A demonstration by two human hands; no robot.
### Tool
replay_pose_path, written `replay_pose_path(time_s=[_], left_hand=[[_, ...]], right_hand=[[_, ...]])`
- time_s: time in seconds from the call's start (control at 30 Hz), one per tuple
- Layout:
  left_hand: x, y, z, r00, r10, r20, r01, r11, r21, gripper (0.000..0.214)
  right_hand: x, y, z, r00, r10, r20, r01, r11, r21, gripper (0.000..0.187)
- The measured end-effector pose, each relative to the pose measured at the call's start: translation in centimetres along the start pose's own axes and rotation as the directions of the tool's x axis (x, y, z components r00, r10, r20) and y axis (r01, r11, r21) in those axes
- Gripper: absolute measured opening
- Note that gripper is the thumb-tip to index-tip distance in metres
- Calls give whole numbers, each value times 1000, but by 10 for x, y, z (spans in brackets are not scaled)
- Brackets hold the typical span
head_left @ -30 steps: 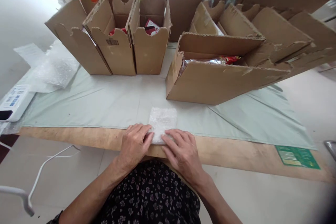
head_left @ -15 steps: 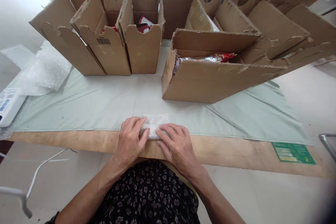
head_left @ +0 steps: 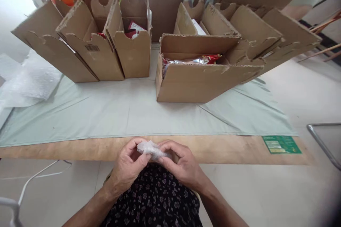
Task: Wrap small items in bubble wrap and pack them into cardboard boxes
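A small crumpled piece of bubble wrap (head_left: pixel 151 149) is held up between both hands, in front of the table's wooden edge (head_left: pixel 213 149). My left hand (head_left: pixel 128 165) grips its left end, thumb in front and fingers behind. On the other end, my right hand (head_left: pixel 181 163) pinches it the same way. Whether anything is wrapped inside cannot be made out. Beyond the hands lies the pale green cloth (head_left: pixel 112 113) that covers the table.
Cardboard boxes (head_left: pixel 133 56) stand at the back left, more at the right. A nearer cardboard box (head_left: pixel 202 83) holds shiny red packets (head_left: pixel 210 59). Loose bubble wrap (head_left: pixel 34 81) lies at the far left. A green label (head_left: pixel 282 144) is on the edge at right.
Both hands have lifted the bubble wrap off the table and drawn it toward my body. It lay flat under the fingers before and now looks bunched. The view has shifted to the right.
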State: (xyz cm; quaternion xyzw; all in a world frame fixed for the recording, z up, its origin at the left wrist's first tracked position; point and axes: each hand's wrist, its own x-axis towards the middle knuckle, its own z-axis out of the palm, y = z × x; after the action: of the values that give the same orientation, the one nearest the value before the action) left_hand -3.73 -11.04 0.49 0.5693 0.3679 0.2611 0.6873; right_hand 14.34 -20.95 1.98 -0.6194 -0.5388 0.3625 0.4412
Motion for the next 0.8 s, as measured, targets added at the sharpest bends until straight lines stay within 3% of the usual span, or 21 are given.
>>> replay_pose_path(time_s=[0.1,0.17,0.23,0.3,0.4,0.47,0.57,0.63,0.7,0.77,0.8], left_hand=[[3,-2,-2,980,167,-112,-149,977,154,34],[5,-5,-5,970,202,-134,-169,960,222,40],[7,-6,-7,977,187,-107,-152,951,271,31],[9,-5,-9,976,199,-85,-162,931,327,20],[13,-3,-14,961,261,-94,-206,900,385,16],[17,-2,-16,954,286,-91,-222,878,424,15],[31,6,-10,927,376,8,-329,801,500,15],[49,20,2,868,485,105,-456,697,554,19],[71,42,18,768,620,161,-567,541,621,27],[97,68,36,634,754,174,-627,369,686,45],[109,80,44,569,804,171,-639,301,708,55]], right_hand=[[29,11,-21,982,-124,-145,68,936,-344,21],[59,22,-35,950,-262,-169,96,761,-641,28],[78,32,-49,953,-292,-76,116,587,-802,30],[73,36,-63,974,-214,69,175,528,-831,31],[20,25,-92,947,-34,319,259,667,-698,27],[-21,8,-113,910,69,410,184,818,-546,20],[-53,-22,-139,903,129,410,66,901,-428,16],[-51,-37,-154,949,67,307,81,892,-445,16],[-36,-48,-170,989,-60,138,121,858,-499,14],[-17,-57,-190,978,-183,-100,91,806,-585,13],[-6,-62,-201,946,-237,-221,47,774,-632,16]])
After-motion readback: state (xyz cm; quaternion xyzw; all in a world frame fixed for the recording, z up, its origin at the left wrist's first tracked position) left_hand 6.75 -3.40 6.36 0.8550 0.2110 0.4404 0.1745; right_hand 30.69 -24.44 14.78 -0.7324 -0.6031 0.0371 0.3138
